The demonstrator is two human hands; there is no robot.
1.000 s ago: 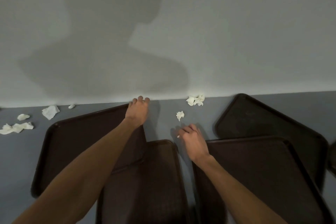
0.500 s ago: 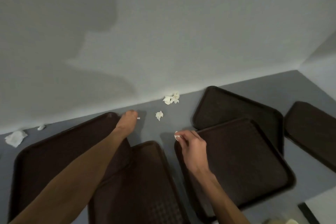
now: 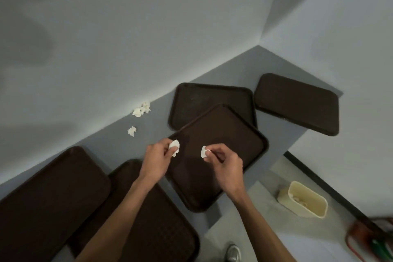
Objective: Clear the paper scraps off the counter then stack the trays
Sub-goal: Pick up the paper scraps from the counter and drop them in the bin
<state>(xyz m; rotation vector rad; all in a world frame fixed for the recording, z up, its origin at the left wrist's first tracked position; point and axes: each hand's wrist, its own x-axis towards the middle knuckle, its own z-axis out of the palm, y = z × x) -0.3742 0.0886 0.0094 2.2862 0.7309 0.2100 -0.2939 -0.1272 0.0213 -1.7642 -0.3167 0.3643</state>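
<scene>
Both hands have lifted off the desk (image 3: 153, 128) and come together over the middle tray (image 3: 223, 130). Left hand (image 3: 156, 161): grip clamped on a crumpled scrap (image 3: 174, 147). Right hand (image 3: 225, 168): finger-and-thumb grip pinched on a smaller scrap (image 3: 203, 151). On the desk: one loose scrap (image 3: 132, 131) and a cluster of scraps (image 3: 141, 109) against the wall. The middle tray partly overlaps the back tray (image 3: 212, 98). A cream bin (image 3: 304, 199) stands on the floor, right side.
</scene>
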